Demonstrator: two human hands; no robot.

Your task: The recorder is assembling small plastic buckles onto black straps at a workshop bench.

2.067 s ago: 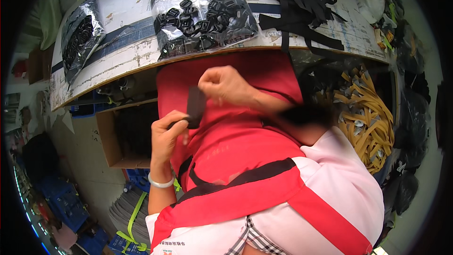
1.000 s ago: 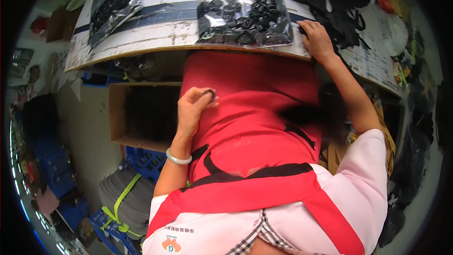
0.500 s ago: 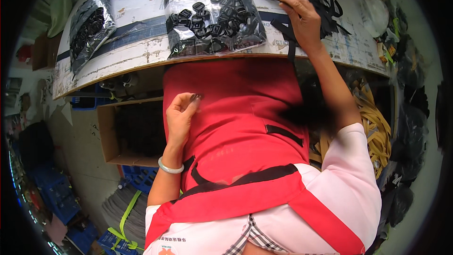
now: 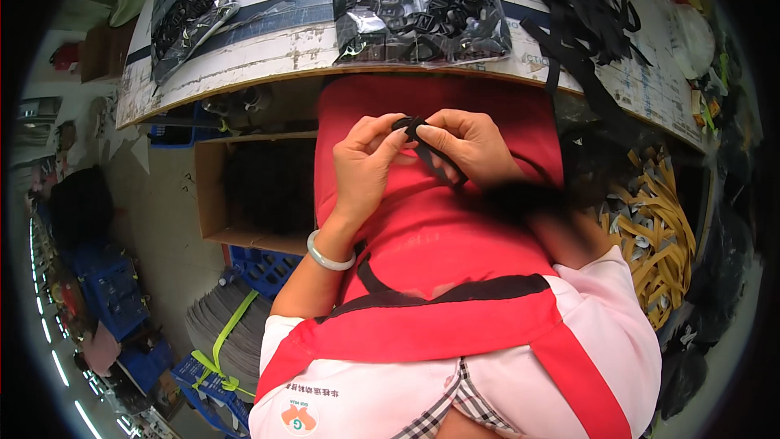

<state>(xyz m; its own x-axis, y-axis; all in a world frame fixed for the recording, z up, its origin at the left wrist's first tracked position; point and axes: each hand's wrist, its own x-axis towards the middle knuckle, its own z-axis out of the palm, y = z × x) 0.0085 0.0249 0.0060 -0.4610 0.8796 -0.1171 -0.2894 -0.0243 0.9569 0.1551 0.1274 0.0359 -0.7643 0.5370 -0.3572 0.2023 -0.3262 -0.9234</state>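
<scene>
Fingertip to fingertip above the lap, we find the left hand [image 4: 363,154] and the right hand [image 4: 471,142] meeting at a small black piece [image 4: 402,123] and a black strap [image 4: 429,156], over the red apron [image 4: 455,236]. The relation that counts, we judge, is the meeting of piece and strap end: the piece sits at the left fingertips, the strap end just beside it on the right, so close that we cannot tell whether one is threaded through the other. The strap's long axis slants from that meeting point rightward and back toward the body, its loose length hanging beneath the right hand, the nearer of the two. The left thumb and forefinger are pinched together on the piece; the right thumb and fingers are pressed closely on the strap. Both things thus lie between the hands, just short of the table [image 4: 268,57], where we see a bag of buckles [image 4: 418,20] ahead and a strap pile [image 4: 581,0] farther right.
</scene>
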